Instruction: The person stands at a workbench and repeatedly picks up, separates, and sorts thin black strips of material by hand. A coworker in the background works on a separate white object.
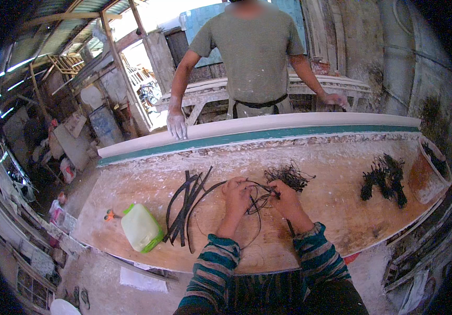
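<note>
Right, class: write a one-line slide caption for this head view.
Both hands, left and right, work black strips on a workbench, a jug beside them, another person opposite.

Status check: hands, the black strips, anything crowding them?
Left hand and right hand both gripping thin black strips over the wooden board. Loose strip bundle and green-capped jug to the left, apart. Another person's hand on far moulding.

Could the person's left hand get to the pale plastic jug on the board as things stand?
Probably yes. The jug lies to the left of the left hand, with only flat black strips on the board between them; the hand holds black cord now.
</note>
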Tool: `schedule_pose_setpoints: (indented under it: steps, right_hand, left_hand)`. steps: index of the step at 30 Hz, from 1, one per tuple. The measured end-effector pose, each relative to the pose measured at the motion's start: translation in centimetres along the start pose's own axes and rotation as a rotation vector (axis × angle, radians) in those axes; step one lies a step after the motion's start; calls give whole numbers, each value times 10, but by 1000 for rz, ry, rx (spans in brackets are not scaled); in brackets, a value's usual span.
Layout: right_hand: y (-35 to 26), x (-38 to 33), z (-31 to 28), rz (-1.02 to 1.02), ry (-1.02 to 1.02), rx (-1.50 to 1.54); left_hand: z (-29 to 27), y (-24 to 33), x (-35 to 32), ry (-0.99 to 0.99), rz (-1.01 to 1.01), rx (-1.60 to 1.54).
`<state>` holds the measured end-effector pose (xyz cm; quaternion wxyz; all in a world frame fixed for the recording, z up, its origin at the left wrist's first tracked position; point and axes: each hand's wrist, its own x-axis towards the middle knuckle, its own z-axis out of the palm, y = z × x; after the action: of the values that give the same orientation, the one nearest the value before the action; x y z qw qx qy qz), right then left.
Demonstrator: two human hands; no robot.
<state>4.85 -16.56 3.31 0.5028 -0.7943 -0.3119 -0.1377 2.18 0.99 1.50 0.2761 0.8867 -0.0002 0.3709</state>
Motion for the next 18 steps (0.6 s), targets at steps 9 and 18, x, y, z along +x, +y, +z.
schedule_pose_setpoints:
  steps: [9,18]
  right_hand:
    - [6,13,-18,145,-133,173]
    - [-8,16,-40,391,-120,944]
  left_hand:
    - [-8,-2,3,191,17,-71]
    - [-14,2,3,197,-5,-32]
